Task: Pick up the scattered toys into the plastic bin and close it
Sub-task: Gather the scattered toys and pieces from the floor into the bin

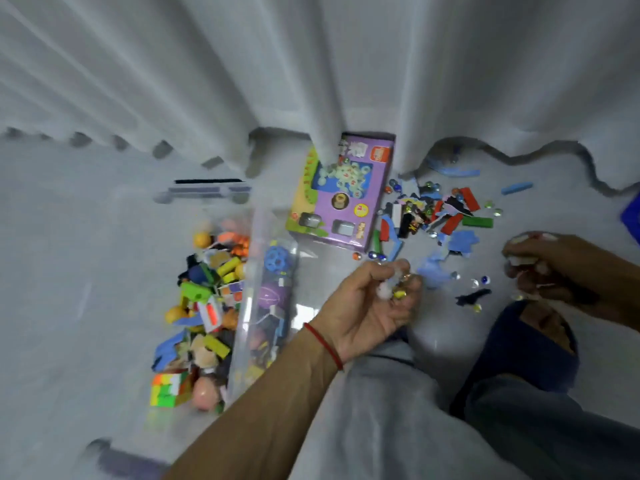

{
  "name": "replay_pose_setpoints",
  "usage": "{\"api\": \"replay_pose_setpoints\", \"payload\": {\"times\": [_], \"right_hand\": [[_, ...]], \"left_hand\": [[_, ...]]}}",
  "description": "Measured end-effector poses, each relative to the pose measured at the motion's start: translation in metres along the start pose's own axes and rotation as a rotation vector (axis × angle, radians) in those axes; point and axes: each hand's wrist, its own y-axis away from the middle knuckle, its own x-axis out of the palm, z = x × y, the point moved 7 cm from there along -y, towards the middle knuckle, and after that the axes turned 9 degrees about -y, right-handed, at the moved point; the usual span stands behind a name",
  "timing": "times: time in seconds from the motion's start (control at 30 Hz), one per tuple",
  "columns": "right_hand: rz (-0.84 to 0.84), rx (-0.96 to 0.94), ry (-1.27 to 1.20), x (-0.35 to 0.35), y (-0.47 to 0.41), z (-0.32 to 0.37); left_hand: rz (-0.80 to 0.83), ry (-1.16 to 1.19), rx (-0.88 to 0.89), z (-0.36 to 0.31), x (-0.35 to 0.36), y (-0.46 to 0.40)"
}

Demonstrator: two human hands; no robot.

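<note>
Toys (pixel 438 209) lie on the floor right of the half-full bin (pixel 258 299), and the left hand (pixel 372 306) and right hand (pixel 550 268) each hold small bits, so dropping them in the bin likely comes next.

You're looking down at a pale, glossy floor (pixel 86 271) with soft reflections; white curtains (pixel 207 81) hang in deep folds, their hems brushing it.
</note>
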Motion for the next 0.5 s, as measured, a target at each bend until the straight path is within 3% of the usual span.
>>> {"api": "replay_pose_setpoints", "payload": {"times": [0.1, 0.23, 0.37, 0.5], "right_hand": [[0.195, -0.055, 0.196, 0.083, 0.038, 0.079], [0.427, -0.046, 0.379, 0.214, 0.108, 0.146], [0.574, 0.015, 0.537, 0.333, 0.158, 0.143], [0.664, 0.052, 0.558, 0.43, 0.182, 0.091]], "left_hand": [[-0.035, -0.006, 0.104, -0.024, -0.002, 0.067], [-0.254, 0.048, 0.25, -0.05, -0.031, 0.17], [-0.63, 0.018, 0.36, -0.051, -0.086, 0.273], [-1.078, -0.037, 0.417, -0.032, -0.135, 0.346]]}}
